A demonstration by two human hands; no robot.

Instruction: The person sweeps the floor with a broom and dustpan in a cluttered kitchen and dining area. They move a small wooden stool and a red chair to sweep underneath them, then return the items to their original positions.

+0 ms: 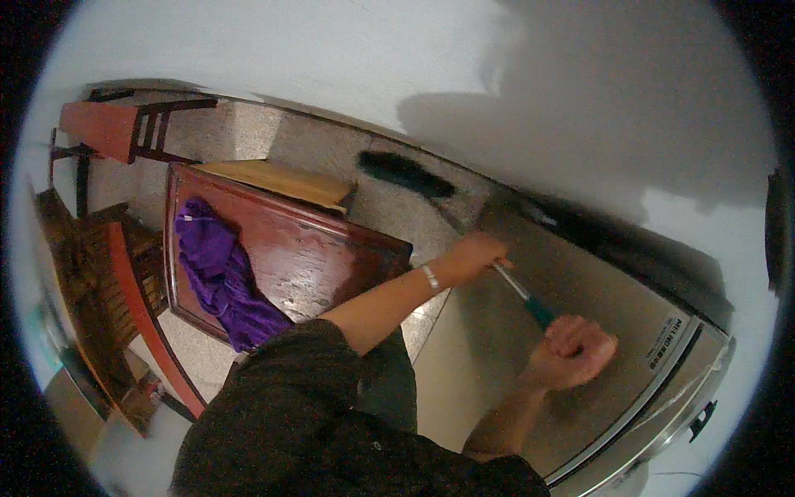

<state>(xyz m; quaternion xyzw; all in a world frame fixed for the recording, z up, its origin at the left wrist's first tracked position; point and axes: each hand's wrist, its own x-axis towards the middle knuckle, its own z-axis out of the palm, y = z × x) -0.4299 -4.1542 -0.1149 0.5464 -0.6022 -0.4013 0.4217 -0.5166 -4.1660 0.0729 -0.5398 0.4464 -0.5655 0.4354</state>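
My left hand, with a light band at its wrist, is closed around the middle of a broom's metal handle. Farther along, my right hand grips the dark green end of the same handle. The dark bristle head of the broom lies over the tiled floor near the base of the wall. A short stretch of the handle shows between the head and my left hand. Behind both hands stands a beige appliance or cabinet panel bearing writing.
A reddish wooden table stands to the left with a crumpled purple cloth on it. A yellowish board or box sits beside its far edge. Wooden chairs are farther left. A pale wall runs along the top.
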